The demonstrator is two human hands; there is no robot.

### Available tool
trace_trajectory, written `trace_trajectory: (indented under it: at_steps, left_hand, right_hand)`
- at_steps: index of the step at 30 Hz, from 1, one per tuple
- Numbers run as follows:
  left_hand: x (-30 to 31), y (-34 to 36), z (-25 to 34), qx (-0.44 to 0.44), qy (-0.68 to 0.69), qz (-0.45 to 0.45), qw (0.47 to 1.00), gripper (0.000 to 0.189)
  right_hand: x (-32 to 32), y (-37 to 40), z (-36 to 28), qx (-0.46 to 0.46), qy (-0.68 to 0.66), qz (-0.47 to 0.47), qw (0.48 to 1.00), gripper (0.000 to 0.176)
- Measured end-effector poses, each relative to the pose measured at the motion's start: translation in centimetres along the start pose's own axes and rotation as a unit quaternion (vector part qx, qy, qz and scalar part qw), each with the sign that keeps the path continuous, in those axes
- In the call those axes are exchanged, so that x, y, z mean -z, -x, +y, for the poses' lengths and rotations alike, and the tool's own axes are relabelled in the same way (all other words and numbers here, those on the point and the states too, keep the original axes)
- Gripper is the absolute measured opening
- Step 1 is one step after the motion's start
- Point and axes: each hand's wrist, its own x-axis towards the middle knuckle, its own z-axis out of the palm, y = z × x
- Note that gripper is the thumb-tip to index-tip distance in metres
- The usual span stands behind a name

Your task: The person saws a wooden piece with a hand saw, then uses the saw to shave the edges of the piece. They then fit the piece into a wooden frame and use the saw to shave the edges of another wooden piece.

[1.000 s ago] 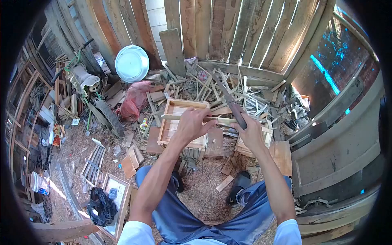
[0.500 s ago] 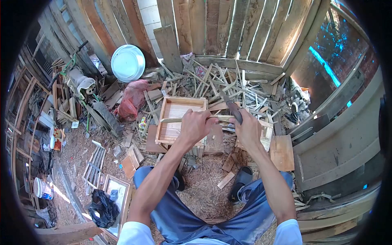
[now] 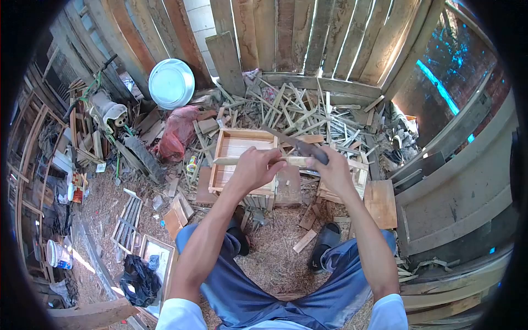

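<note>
My left hand (image 3: pixel 257 169) is closed around a thin wooden strip (image 3: pixel 225 161), which lies level and sticks out on both sides of the fist. In my right hand (image 3: pixel 334 169) is the dark handle of a knife (image 3: pixel 300 145). Its long blade slants up and to the left, above the strip. The strip's right end reaches the fingers of my right hand. Below and behind my left hand sits a shallow wooden box (image 3: pixel 234 144) with slatted boards inside. A wooden block (image 3: pixel 287 190) stands beneath the gap between my hands.
Scrap sticks (image 3: pixel 297 113) pile up against the plank wall (image 3: pixel 286 38). A white basin (image 3: pixel 171 83) leans there, near a red plastic bag (image 3: pixel 179 135). At the right lie a flat board (image 3: pixel 379 203) and a grey panel (image 3: pixel 456 203). A framed panel (image 3: pixel 165 258) bears a black bag (image 3: pixel 138 280).
The knife has tipped over to the left, its blade now lower and more nearly level. My right hand has turned with it, while my left hand still holds the strip.
</note>
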Motion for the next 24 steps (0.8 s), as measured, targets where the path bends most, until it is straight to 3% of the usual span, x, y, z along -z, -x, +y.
trace_trajectory:
  at_steps: [2, 3, 5, 7, 9, 10, 11, 13, 14, 17, 20, 24]
  left_hand:
    - [-0.3, 0.7, -0.4, 0.008, 0.013, 0.0, 1.0, 0.026]
    - [-0.5, 1.1, -0.8, 0.029, 0.032, -0.009, 0.999, 0.024]
    - [-1.1, 2.1, -1.5, 0.057, 0.05, -0.013, 0.997, 0.023]
    - [-2.1, 3.0, -2.5, 0.102, -0.002, -0.04, 0.994, 0.024]
    - [-3.5, 3.8, -3.5, 0.102, 0.005, -0.03, 0.994, 0.024]
    - [-4.3, 4.1, -3.8, 0.098, 0.015, -0.016, 0.995, 0.025]
    - [-5.2, 4.3, -4.3, 0.099, 0.018, -0.019, 0.995, 0.025]
    - [-6.2, 4.7, -5.0, 0.112, 0.02, -0.012, 0.993, 0.025]
    - [-6.6, 5.0, -5.3, 0.113, 0.019, -0.014, 0.993, 0.025]
    - [-8.0, 5.3, -5.9, 0.151, -0.001, -0.035, 0.988, 0.026]
    - [-10.6, 6.6, -7.0, 0.178, -0.017, -0.042, 0.983, 0.025]
    - [-11.6, 7.7, -6.8, 0.193, 0.03, 0.025, 0.98, 0.023]
  right_hand:
    - [-0.5, -0.9, 2.2, -0.011, -0.236, 0.029, 0.971, 0.038]
    - [0.2, -0.9, 1.8, -0.007, -0.233, 0.023, 0.972, 0.038]
    - [1.6, -0.2, 0.7, 0.006, -0.218, 0.102, 0.971, 0.041]
    - [1.3, 0.0, 0.8, 0.016, -0.183, 0.128, 0.975, 0.041]
    - [0.9, 0.8, 0.7, -0.052, -0.233, 0.127, 0.963, 0.043]
    - [0.8, 1.2, 0.0, 0.0, -0.14, 0.168, 0.976, 0.043]
    - [0.7, 1.7, -0.2, -0.004, -0.139, 0.167, 0.976, 0.043]
    - [0.0, 2.8, -0.6, -0.083, -0.375, 0.104, 0.917, 0.042]
    - [-0.6, 3.4, -1.2, -0.077, -0.435, 0.131, 0.888, 0.04]
    - [-0.2, 5.5, -2.3, -0.06, -0.491, 0.105, 0.863, 0.034]
    - [1.2, 6.9, -1.6, -0.077, -0.46, 0.043, 0.884, 0.034]
    - [-0.1, 8.9, -0.9, -0.133, -0.447, 0.03, 0.884, 0.035]
